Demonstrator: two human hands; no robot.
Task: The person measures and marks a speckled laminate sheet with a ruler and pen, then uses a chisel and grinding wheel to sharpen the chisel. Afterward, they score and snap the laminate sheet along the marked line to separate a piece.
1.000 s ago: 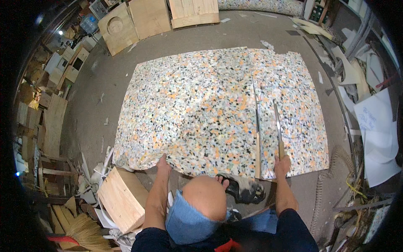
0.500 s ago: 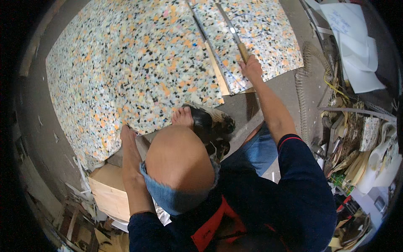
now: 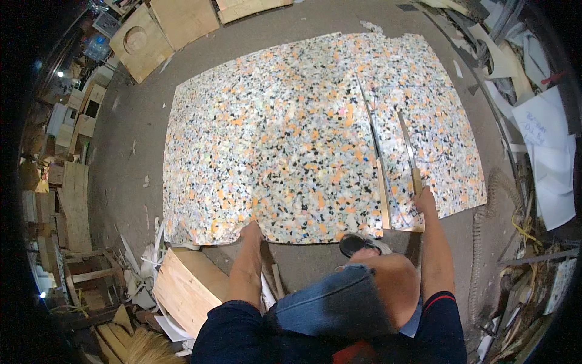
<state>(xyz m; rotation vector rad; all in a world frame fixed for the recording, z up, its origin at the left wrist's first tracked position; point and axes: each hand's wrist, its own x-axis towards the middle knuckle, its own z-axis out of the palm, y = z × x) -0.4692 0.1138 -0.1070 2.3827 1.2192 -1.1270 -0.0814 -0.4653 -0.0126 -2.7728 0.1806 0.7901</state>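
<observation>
A large sheet of speckled bonded foam (image 3: 291, 133) lies over the floor. Its near edge is pinched in my left hand (image 3: 251, 230), and the edge bends up a little there. My right hand (image 3: 424, 199) grips the wooden handle of a long knife (image 3: 408, 144), whose blade points away from me over the right part of the foam. To the left of the blade, a long slit (image 3: 371, 124) runs through the foam from the near edge toward the far side. Pale wood (image 3: 383, 194) shows in the slit's near end.
A wooden box (image 3: 188, 285) stands by my left forearm. Wooden panels (image 3: 182, 21) lie beyond the foam, and scrap wood (image 3: 76, 194) lines the left. On the right are a coiled hose (image 3: 478, 255) and white sheets (image 3: 548, 151). My foot (image 3: 362, 249) is at the near edge.
My view has risen and now takes in the whole foam sheet. My bare knee has moved to the right, between my arms. Both hands keep their holds on the foam edge and the knife.
</observation>
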